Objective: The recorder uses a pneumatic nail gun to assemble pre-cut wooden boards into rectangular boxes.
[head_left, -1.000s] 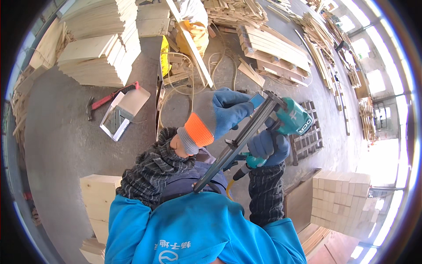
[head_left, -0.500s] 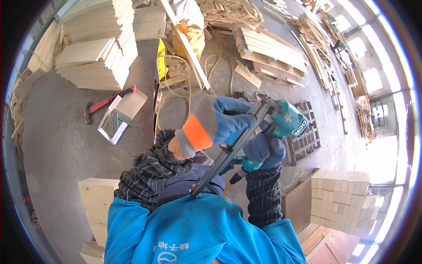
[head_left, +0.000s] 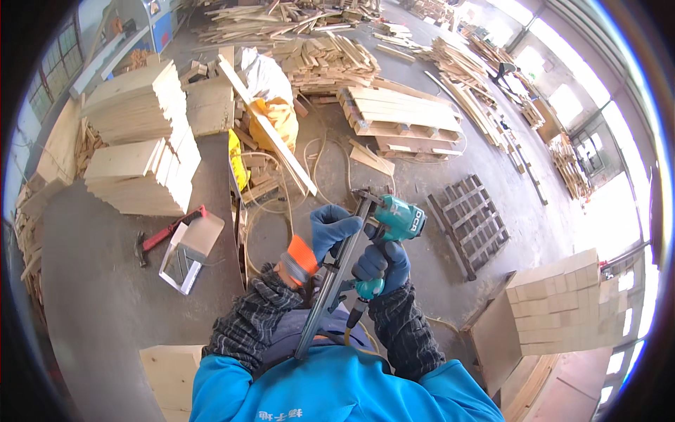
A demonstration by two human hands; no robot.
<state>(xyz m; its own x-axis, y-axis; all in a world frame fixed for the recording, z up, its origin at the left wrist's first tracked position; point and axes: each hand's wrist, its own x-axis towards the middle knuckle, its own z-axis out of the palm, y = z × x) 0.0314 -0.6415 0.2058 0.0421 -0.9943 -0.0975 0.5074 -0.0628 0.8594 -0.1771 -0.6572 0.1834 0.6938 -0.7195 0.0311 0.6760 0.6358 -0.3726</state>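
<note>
A teal pneumatic nail gun (head_left: 401, 216) with a long grey magazine is held up before my chest, the magazine's end reaching down against my blue jacket. My right hand (head_left: 383, 265), in a blue-grey glove, is wrapped around its handle; a yellow air hose hangs from the fitting below. My left hand (head_left: 329, 231), gloved with an orange cuff band, is closed at the magazine's upper part near the nose. Its fingertips are partly hidden, and any small piece in them cannot be made out.
Left stands a dark worktop (head_left: 91, 281) with a red-handled hammer (head_left: 169, 235), an open carton (head_left: 184, 264) of metal strips and stacked boards (head_left: 133, 176). Ahead lie hose coils (head_left: 288, 204), a yellow sack (head_left: 275, 123) and a board pallet (head_left: 401, 112). A dark slatted pallet (head_left: 470, 225) and wood blocks (head_left: 559, 302) are right.
My view has tilted up, showing more of the workshop ahead. The nail gun and both hands now appear farther left and lower. My left hand stays at the magazine and my right on the handle.
</note>
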